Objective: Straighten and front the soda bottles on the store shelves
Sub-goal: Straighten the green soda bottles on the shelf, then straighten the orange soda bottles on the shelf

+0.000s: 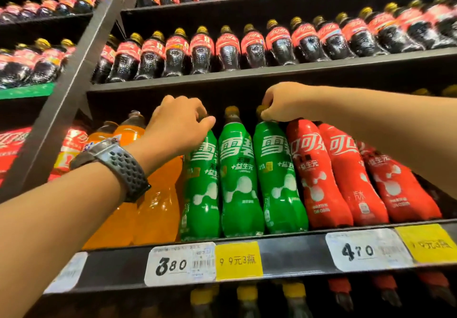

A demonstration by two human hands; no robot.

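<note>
left hand (178,125) raised, fingers curled | right hand (284,105) raised, pinching

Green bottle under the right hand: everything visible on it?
The green bottle is glossy plastic, wrapped in a green sleeve with white characters and white blobs. It stands at the shelf front, label outward, rightmost of three green ones, flanked closely by a second green bottle and a red bottle. The right hand pinches its dark cap, mostly hidden.

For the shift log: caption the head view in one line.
Left hand grips the leftmost green Sprite bottle; right hand pinches the cap of the rightmost green Sprite bottle.
</note>
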